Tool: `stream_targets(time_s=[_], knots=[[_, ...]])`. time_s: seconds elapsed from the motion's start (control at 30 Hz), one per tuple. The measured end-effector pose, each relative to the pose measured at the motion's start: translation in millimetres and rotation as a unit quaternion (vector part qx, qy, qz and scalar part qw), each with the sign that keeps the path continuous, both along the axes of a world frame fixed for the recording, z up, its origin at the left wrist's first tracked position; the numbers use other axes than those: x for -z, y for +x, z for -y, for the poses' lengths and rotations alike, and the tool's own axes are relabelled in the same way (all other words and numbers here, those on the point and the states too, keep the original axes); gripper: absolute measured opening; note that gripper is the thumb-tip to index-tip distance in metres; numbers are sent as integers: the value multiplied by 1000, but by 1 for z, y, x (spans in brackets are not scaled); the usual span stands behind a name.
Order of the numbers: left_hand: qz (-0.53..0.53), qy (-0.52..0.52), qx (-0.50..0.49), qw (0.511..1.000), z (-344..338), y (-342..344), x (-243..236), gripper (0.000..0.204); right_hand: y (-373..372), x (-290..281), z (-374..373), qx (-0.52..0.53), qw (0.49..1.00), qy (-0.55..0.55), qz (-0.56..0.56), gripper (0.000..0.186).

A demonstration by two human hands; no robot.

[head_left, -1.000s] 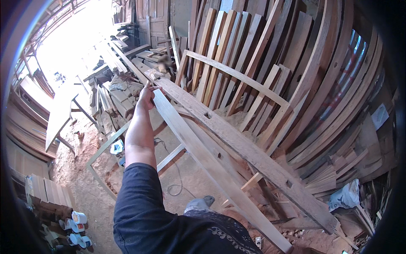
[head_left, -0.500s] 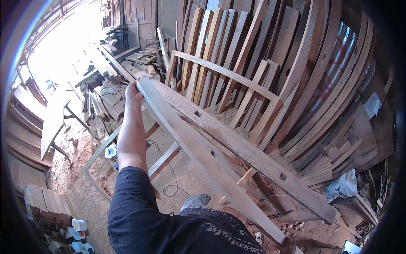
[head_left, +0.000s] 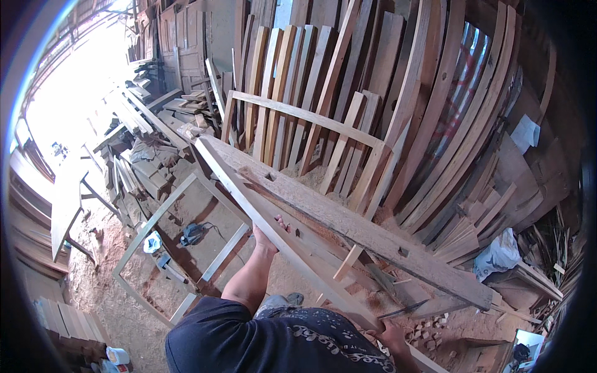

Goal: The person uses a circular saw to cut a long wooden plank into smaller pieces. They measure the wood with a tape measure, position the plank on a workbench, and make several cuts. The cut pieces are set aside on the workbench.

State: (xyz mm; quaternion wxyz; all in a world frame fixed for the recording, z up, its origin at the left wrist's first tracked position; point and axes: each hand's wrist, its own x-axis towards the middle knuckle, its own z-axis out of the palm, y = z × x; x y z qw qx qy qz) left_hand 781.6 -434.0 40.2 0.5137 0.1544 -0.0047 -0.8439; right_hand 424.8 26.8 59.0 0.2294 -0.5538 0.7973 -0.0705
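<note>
A long, pale planed plank (head_left: 303,266) slants from the far left to the near right in front of my body. My left hand (head_left: 266,239) is closed around it near the middle, fingertips showing over its far side. Near the plank's close end, my right hand (head_left: 392,337) grips it; part of that hand is hidden. Just beyond, a thick rough beam (head_left: 354,219) with rectangular slots runs roughly alongside. A short wooden strip (head_left: 348,262) juts out between the plank and the beam.
A jointed wooden frame (head_left: 140,235) lies on the floor at left, with a dark power tool (head_left: 193,233) inside its outline. Tall boards (head_left: 314,93) lean on the back wall behind another frame (head_left: 305,116). Small wood blocks (head_left: 429,332) and a white sack (head_left: 497,255) are at right.
My left hand has come back from the plank's far end to around its middle. My right hand shows more clearly now. The whole view has shifted slightly.
</note>
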Motion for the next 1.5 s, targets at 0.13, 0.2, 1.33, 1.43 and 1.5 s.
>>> stream_targets(time_s=[0.13, 0.2, 1.33, 1.43, 1.5], knots=[[54, -36, -16, 998, 18, -16, -37, 89, -3, 6, 13, 25, 995, 28, 91, 74], [48, -36, -20, 998, 19, -20, -59, 92, -5, 40, 17, 51, 991, 57, 111, 66], [362, -150, -192, 900, 250, 175, -252, 35, -28, -13, -116, 115, 988, 53, 93, 60], [327, -132, -188, 917, 251, 186, -270, 45, -8, -60, -85, 82, 990, 30, 110, 59], [306, -124, -172, 928, 234, 167, -285, 48, 0, -79, -80, 78, 990, 21, 112, 59]])
